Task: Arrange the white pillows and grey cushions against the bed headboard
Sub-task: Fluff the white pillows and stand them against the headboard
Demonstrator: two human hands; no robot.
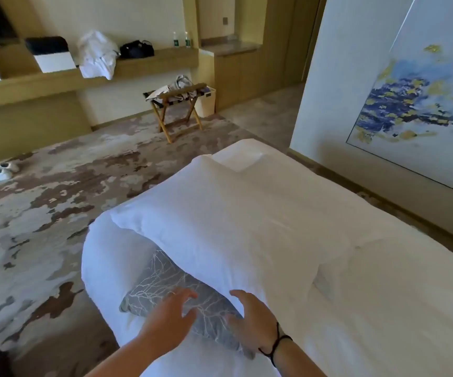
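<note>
Pillow [220, 213] atop cushion [171, 289], on bed [383, 308]

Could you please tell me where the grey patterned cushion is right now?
The grey cushion lies low in the head view at the bed's left edge, partly tucked under the big white pillow, with the left hand and right hand at its near end.

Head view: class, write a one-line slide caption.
Both hands reach for a grey cushion under a white pillow.

The white pillow [220, 213] is covered in smooth matt cloth; the grey cushion [171, 289] in woven fabric with pale branching lines. The luggage rack [176, 110] is made of wood.
</note>
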